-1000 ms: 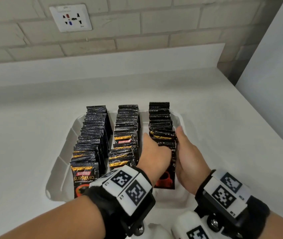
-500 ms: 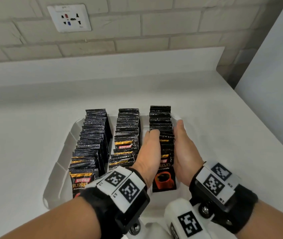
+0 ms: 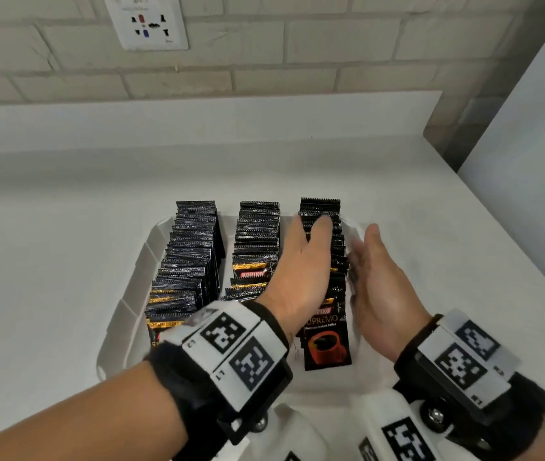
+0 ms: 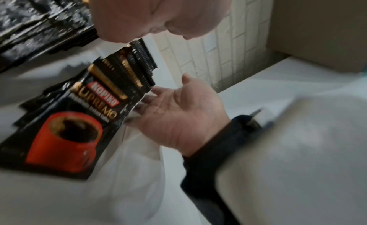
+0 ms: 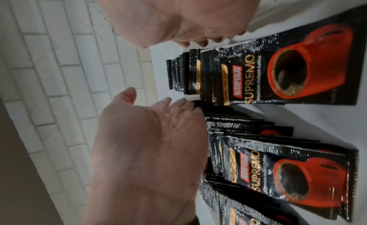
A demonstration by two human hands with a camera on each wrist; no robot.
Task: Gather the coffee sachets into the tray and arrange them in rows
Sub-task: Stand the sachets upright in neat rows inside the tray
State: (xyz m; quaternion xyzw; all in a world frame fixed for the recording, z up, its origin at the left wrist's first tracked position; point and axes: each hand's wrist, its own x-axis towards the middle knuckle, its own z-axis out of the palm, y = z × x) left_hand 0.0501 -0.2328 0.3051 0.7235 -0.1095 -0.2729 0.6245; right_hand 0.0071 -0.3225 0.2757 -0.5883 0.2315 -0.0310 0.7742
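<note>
3 rows of coffee sachets (image 3: 257, 251) in 1 white tray (image 3: 121, 321); sachets per row too packed to count. 2 hands: left hand (image 3: 301, 271), right hand (image 3: 380, 287), flanking the right-most row. 1 wall socket (image 3: 146, 23).

Three packed rows of coffee sachets (image 3: 257, 251) fill the white tray (image 3: 124, 314), leaving only narrow lanes between the rows and a bare strip of tray floor at the near end. The left hand (image 3: 301, 271) lies over the lane beside the right row, and the right hand (image 3: 380, 287) stands open along that row's outer side, closing both flanks. The tabletop (image 3: 48, 261) left of, behind and right of the tray lies open up to the brick wall (image 3: 264, 61) and the white panel (image 3: 530, 144) on the right.
</note>
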